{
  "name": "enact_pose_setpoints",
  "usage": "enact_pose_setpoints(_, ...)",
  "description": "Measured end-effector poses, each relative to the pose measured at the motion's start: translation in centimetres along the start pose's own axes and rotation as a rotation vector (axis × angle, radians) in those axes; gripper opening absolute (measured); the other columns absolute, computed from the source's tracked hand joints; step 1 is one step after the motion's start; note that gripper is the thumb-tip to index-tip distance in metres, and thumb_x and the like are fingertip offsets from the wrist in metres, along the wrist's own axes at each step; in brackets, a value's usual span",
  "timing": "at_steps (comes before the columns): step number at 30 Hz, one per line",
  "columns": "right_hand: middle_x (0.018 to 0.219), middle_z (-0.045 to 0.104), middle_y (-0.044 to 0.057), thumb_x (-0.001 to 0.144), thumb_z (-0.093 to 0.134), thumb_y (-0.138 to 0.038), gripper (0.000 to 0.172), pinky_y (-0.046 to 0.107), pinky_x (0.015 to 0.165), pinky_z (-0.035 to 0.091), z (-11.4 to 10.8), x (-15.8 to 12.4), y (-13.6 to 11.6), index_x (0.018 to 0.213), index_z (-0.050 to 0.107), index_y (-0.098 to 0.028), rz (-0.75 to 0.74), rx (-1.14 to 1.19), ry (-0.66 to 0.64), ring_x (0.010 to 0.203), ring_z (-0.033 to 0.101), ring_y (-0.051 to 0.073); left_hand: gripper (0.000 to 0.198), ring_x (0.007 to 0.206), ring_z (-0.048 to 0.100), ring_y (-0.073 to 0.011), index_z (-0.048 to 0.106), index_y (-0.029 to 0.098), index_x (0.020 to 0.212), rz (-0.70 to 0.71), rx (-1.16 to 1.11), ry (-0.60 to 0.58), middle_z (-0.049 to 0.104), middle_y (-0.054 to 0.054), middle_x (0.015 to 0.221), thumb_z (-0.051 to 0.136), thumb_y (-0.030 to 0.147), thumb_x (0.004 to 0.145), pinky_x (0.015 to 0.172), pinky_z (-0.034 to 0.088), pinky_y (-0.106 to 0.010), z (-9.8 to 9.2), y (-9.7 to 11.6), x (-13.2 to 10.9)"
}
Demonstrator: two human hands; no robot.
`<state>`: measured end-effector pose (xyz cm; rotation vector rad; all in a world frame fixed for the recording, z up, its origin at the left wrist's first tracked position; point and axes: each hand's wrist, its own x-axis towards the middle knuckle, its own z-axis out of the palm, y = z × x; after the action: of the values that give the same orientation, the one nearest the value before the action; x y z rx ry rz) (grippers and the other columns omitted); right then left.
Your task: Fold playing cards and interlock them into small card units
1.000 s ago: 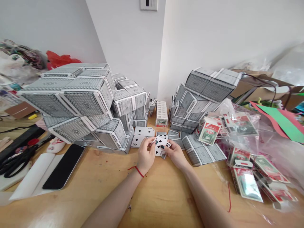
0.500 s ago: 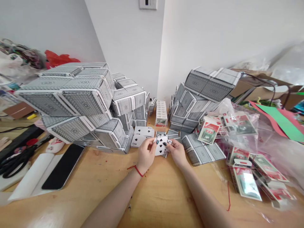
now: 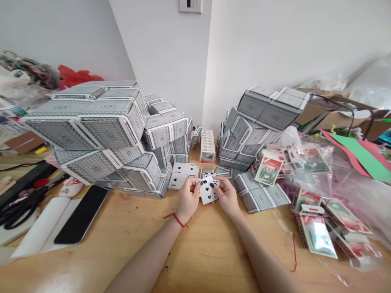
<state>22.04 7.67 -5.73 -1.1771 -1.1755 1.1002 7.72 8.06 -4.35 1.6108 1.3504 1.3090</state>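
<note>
Between my two hands are a few playing cards [image 3: 208, 194], fanned slightly, faces toward me, with black spades showing. My left hand [image 3: 187, 198] pinches them at the left edge, thumb on the front. On the other side my right hand [image 3: 226, 197] grips the right edge, its thumb also on the face. Behind the left hand, face-up twos [image 3: 181, 175] rest on the table in overlapping rows. Just beyond the held cards, more cards [image 3: 207, 173] lie partly hidden by my fingers.
Stacked grey-patterned card blocks [image 3: 106, 126] rise at the left, with another stack [image 3: 259, 122] at the right. A row of card boxes [image 3: 207, 146] stands between. Loose boxed decks [image 3: 317, 234] lie in plastic at right. A black phone [image 3: 82, 213] and scissors [image 3: 24, 203] lie left.
The front card in my hands has tilted and slid downward, fanning out from the others. Both hands stay in nearly the same place.
</note>
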Motion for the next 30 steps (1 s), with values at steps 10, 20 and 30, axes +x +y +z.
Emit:
enact_pose_setpoints(10, 0.072, 0.059, 0.002, 0.073, 0.055, -0.033, 0.022, 0.022, 0.048, 0.037, -0.1, 0.2, -0.1, 0.09, 0.052, -0.019, -0.017, 0.022, 0.029, 0.057, 0.05, 0.013, 0.02, 0.043, 0.05, -0.0065, 0.056, 0.017, 0.088, -0.033, -0.054, -0.056, 0.06, 0.0, 0.069, 0.046, 0.032, 0.08, 0.04, 0.039, -0.018, 0.0, 0.2, 0.2)
enact_pose_setpoints(20, 0.064, 0.058, 0.0, 0.072, 0.058, -0.036, 0.025, 0.021, 0.043, 0.037, -0.1, 0.0, -0.7, 0.091, 0.053, -0.019, 0.043, 0.075, 0.037, 0.05, 0.05, 0.012, 0.022, 0.053, 0.056, -0.0085, 0.057, 0.018, 0.096, -0.032, -0.044, -0.086, 0.063, -0.002, 0.074, 0.048, 0.027, 0.078, 0.048, 0.045, -0.019, 0.1, 0.2, 0.1)
enact_pose_setpoints(30, 0.051, 0.049, -0.004, 0.075, 0.053, -0.041, 0.037, 0.021, 0.03, 0.033, 0.2, -0.3, -1.4, 0.105, 0.048, -0.02, 0.085, 0.103, -0.025, 0.034, 0.042, 0.01, 0.03, 0.049, 0.054, -0.0086, 0.054, 0.016, 0.099, -0.143, -0.177, -0.073, 0.062, -0.003, 0.073, 0.051, 0.035, 0.076, 0.04, 0.044, -0.018, 0.2, 0.0, 0.1)
